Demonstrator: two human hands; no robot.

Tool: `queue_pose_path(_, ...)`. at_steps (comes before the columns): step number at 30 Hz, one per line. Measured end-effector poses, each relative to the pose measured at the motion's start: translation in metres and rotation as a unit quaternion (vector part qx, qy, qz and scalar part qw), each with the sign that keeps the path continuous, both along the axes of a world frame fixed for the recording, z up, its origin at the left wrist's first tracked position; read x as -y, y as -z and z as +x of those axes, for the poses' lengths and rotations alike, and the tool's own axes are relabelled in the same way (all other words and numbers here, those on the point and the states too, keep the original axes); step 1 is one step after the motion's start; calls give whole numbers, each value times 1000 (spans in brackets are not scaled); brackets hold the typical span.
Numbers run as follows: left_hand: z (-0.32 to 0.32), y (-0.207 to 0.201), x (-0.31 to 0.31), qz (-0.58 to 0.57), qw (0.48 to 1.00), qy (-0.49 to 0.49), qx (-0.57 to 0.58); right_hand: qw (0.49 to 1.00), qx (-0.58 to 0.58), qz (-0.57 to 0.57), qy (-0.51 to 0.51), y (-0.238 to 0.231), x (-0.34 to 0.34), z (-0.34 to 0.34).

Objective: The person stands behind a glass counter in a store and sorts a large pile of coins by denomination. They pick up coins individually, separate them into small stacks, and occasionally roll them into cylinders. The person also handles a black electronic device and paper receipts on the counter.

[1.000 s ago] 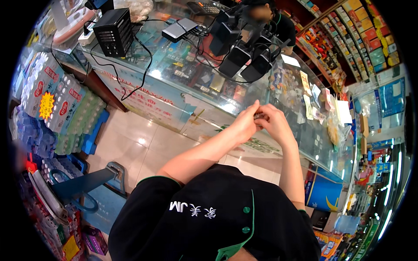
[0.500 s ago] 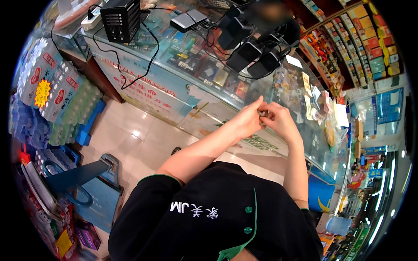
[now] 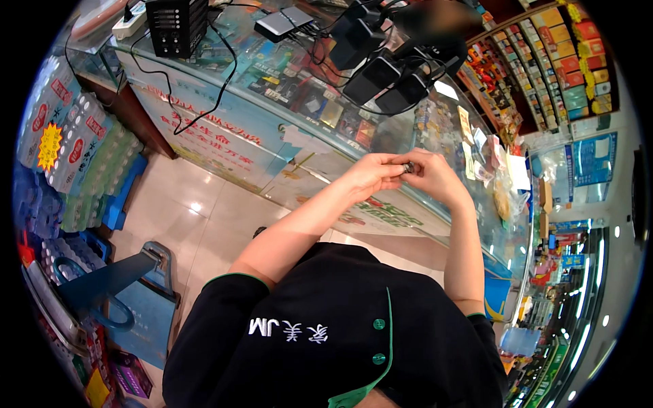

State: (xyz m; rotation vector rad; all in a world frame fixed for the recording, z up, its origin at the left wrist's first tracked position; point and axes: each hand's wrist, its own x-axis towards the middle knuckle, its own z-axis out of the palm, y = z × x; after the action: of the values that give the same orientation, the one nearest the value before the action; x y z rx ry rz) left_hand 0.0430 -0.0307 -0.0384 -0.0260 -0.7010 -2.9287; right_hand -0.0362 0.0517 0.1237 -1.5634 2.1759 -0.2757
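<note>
Both my hands meet in front of the glass counter's edge, around a small dark, roundish object with a metallic glint (image 3: 408, 167). It is too small and too covered by fingers to name. My left hand (image 3: 374, 174) reaches it with thumb and fingertips pressed together. From the other side, my right hand (image 3: 437, 179) curls its fingers inward and pinches the same object. Just beyond the hands lies the glass display counter (image 3: 326, 139), with small boxed goods under its top.
On the counter stand black box-shaped devices with cables (image 3: 371, 81), a black unit (image 3: 177, 27) and a silver box (image 3: 283, 24). Papers and banknotes (image 3: 469, 136) lie to the right. Wrapped bottle packs (image 3: 81, 149) and a blue platform scale (image 3: 139, 319) stand left.
My left thumb, raised before, now lies stretched toward the small object. Both hands have stayed together, and the whole view has shifted slightly.
</note>
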Motion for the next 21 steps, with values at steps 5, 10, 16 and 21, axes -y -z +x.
queue_pose_path(5, 6, -12, 2, 24, 998, -4, -54, 999, -14, 7, 44, -19, 3, 17)
queue_pose_path(10, 13, -21, 5, -13, 997, 6, -74, 999, -24, 28, 40, -35, 3, 23)
queue_pose_path(16, 17, -28, 14, -49, 996, 29, -67, 998, -3, -60, -18, -27, -5, 16)
queue_pose_path(21, 17, -33, 17, -53, 996, 32, -61, 998, 22, -62, 0, -25, -9, 15)
